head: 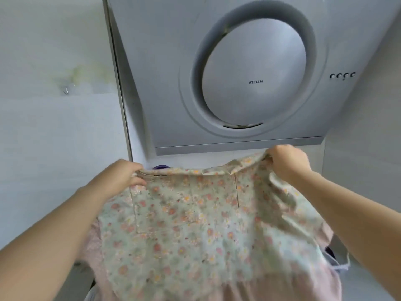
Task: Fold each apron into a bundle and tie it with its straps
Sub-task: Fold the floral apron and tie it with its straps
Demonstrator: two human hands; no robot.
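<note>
A pale green apron (191, 224) printed with small pink and orange flowers hangs spread out in front of me, with a stitched pocket on its upper half. My left hand (121, 174) grips its top edge at the left. At the right, my right hand (286, 161) grips the top edge a little higher, where the cloth bunches. A pink floral cloth (249, 290) lies under the apron's lower part. A thin pale strap (342, 267) dangles at the lower right.
A grey range hood (249, 72) with a large round panel fills the wall straight ahead, just above my hands. White tiled wall (54, 127) runs to the left, with a small metal hook (66, 90). A purple object (160, 167) peeks over the apron's top edge.
</note>
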